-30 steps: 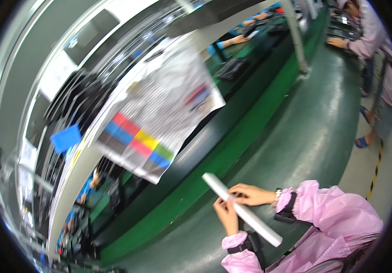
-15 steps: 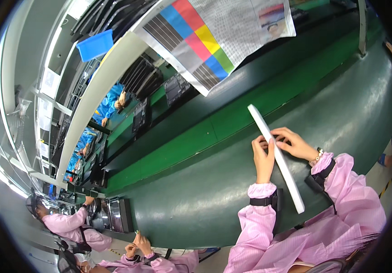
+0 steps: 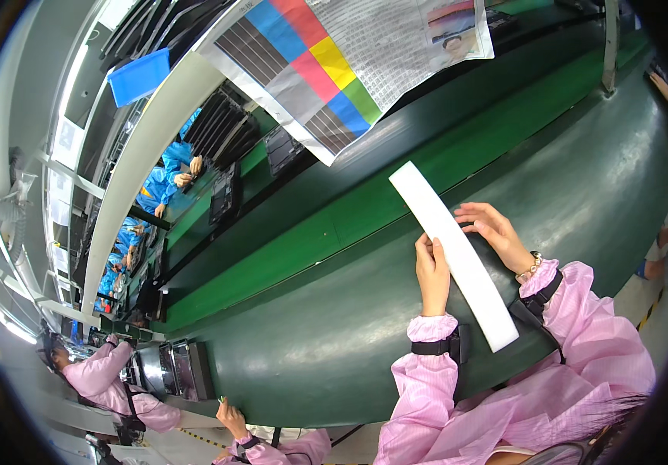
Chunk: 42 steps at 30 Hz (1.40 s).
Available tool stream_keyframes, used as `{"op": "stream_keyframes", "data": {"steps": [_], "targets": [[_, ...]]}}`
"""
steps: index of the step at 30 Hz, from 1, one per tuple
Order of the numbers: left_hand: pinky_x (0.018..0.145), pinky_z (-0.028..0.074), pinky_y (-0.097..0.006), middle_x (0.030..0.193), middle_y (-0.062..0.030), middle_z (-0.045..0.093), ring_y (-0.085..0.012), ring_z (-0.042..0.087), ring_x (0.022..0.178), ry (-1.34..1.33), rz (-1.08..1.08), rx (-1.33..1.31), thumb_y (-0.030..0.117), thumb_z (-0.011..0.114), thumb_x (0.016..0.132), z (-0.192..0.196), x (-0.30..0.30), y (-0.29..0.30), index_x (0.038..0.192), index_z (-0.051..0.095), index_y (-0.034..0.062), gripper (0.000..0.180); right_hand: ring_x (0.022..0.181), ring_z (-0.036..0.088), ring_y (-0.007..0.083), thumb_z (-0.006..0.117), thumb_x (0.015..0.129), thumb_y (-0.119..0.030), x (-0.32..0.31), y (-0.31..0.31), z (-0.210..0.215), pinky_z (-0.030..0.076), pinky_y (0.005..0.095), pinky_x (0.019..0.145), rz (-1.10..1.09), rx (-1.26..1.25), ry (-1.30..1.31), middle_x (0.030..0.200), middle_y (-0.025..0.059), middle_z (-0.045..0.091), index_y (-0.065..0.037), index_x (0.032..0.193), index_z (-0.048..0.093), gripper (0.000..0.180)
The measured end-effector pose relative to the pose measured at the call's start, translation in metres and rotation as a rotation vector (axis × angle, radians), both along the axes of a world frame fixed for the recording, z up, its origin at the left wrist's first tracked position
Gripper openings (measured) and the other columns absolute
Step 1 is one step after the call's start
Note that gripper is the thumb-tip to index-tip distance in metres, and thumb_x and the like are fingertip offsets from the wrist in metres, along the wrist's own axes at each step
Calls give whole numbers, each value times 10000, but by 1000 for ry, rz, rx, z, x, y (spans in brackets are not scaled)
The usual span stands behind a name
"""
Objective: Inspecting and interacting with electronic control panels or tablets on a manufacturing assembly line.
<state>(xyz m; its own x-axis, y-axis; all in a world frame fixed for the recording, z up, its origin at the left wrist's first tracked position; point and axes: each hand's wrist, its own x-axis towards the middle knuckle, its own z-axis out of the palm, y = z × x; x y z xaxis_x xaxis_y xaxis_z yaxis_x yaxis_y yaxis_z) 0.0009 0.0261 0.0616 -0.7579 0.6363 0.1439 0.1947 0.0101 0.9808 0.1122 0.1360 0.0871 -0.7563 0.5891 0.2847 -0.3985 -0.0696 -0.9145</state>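
Observation:
A long, flat white strip [image 3: 458, 260], foam-like in look, slants above the dark green worktop with its broad face up. My left hand [image 3: 431, 279] grips its left edge near the middle, thumb on the face and the other fingers partly hidden beneath. On the other side is my right hand [image 3: 500, 236], fingers loosely stretched and apart. Its fingertips lie at the strip's right edge; whether they press on it I cannot tell.
The worktop [image 3: 310, 333] borders a green conveyor strip [image 3: 295, 263]. A printed colour sheet [image 3: 334, 70] hangs above. Black device parts [image 3: 225, 194] lie farther off. At the left, dark boxed units [image 3: 183, 368] stand near co-workers in pink; others in blue work beyond. A post [image 3: 609, 50] rises at the right.
The white strip has turned from edge-on to show its broad face. My right hand's fingers have loosened and straightened somewhat. The left hand still holds the strip.

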Motion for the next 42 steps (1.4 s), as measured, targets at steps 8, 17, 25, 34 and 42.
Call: {"op": "stream_keyframes", "data": {"steps": [8,17,25,34,42], "targets": [[684,478,-254,906,-116,660,-116,609,787,-178,-84,32,200,552,921,-1,-1,-1,1203,411,-13,379,1092,531,217,474,941,-191,-3,-2,-10,433,336,930,-71,63,-82,1198,158,530,14,1255,426,378],[660,487,-259,890,-113,664,-110,614,769,-263,-150,155,223,542,929,1,-4,-4,1210,407,3,381,696,552,79,455,958,-186,-1,-6,-17,462,229,638,-22,127,-344,820,22,597,-14,1202,490,300],[655,485,-263,869,-126,667,-125,625,763,-202,-123,-26,233,525,937,1,-3,-2,1196,416,5,362,704,586,77,559,913,-182,-3,-10,-14,475,239,646,30,149,-331,800,41,635,-12,1226,448,374],[667,480,-274,845,-128,666,-138,620,749,11,-131,30,228,494,948,-3,-5,-3,1198,430,10,338,753,609,89,565,907,-177,-3,-10,-17,490,239,646,129,-3,-375,872,68,651,1,1267,393,437],[644,494,-284,811,-138,669,-165,649,735,131,-182,-98,209,545,920,-9,-6,-2,1125,473,-12,310,748,588,70,519,928,-179,0,-11,-15,485,234,642,32,105,-322,869,54,646,4,1307,414,434]]}}
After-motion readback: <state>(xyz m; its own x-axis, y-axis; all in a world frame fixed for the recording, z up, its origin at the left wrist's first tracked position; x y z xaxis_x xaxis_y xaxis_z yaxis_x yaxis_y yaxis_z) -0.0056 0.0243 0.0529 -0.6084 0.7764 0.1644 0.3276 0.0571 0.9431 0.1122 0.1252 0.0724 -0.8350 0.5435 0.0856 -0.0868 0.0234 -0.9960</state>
